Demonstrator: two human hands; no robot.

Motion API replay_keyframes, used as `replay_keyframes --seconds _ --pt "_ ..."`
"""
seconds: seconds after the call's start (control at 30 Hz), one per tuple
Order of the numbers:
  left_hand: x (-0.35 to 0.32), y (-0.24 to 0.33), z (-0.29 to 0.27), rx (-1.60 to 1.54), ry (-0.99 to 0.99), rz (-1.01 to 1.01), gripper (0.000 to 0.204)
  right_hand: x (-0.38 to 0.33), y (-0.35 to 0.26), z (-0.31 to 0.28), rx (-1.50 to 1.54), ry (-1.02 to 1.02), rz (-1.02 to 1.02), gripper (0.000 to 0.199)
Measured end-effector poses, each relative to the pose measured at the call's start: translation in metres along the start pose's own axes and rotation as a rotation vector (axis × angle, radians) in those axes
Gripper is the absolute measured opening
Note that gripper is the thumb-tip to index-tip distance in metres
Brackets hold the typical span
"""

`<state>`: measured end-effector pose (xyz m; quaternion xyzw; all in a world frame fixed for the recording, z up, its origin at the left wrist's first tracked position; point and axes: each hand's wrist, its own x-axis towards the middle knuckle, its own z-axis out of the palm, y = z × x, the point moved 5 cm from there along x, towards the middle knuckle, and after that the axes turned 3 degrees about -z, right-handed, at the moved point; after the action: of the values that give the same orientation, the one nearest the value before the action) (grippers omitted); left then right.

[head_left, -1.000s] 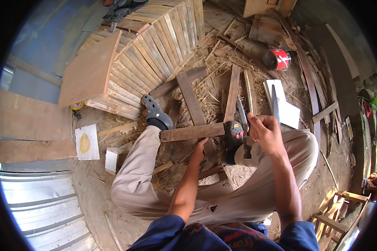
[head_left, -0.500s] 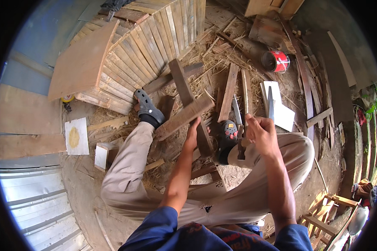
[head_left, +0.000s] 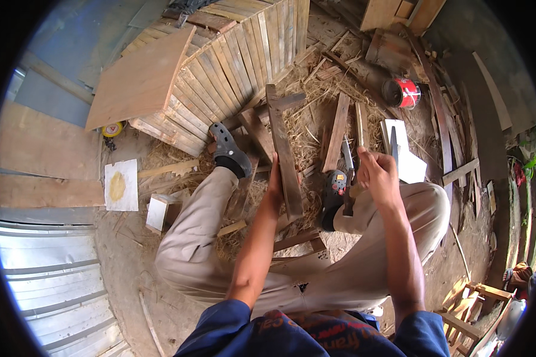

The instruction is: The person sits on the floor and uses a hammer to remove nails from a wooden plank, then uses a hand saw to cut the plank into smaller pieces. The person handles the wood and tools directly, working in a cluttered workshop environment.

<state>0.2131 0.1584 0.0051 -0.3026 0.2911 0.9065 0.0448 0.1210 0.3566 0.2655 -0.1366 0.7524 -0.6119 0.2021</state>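
My left hand is closed around the edge of a dark length of timber, held upright between my feet. Behind it slants another dark wooden piece; whether the two are joined I cannot tell. In my right hand, fingers curled, is a hammer with a dark metal head, raised over my right shin. Its pale handle is mostly hidden by the fist. The hammer head is apart from the timber. Dark clogs are on my feet, either side of the work.
A slatted wooden structure stands ahead, a brown panel leaning on it. Planks, straw, and a narrow metal blade lie on the ground. A red can and white board are at right, a small wooden frame lower right.
The timber piece in my left hand has turned, so the crosspiece that lay across the front no longer shows there. The scene has shifted slightly rightward. My right hand still holds the hammer.
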Motion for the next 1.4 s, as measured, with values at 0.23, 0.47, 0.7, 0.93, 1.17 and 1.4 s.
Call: replay_keyframes --seconds 0.23,0.47,0.7,0.93,1.17,1.4 --pt "-0.037 -0.085 -0.090 0.246 0.188 -0.134 0.092 0.007 0.020 0.023 -0.066 0.064 -0.028 0.047" --pt "-0.012 -0.080 -0.131 0.522 0.560 -0.082 0.081 0.011 0.034 0.014 0.148 0.163 -0.097 0.039" --pt "0.005 0.027 -0.063 0.644 0.676 0.773 0.057 0.009 0.051 0.000 0.033 0.118 0.047 0.035" --pt "0.090 0.101 0.012 1.089 0.765 0.641 0.064 0.001 0.064 -0.022 0.029 0.219 0.157 0.030" --pt "0.161 0.089 0.044 1.452 0.828 0.034 0.100 -0.002 0.056 -0.028 -0.039 0.170 0.155 0.026" --pt "0.181 0.065 0.022 1.364 0.852 0.214 0.101 0.009 0.064 -0.031 -0.151 0.094 0.237 0.018"
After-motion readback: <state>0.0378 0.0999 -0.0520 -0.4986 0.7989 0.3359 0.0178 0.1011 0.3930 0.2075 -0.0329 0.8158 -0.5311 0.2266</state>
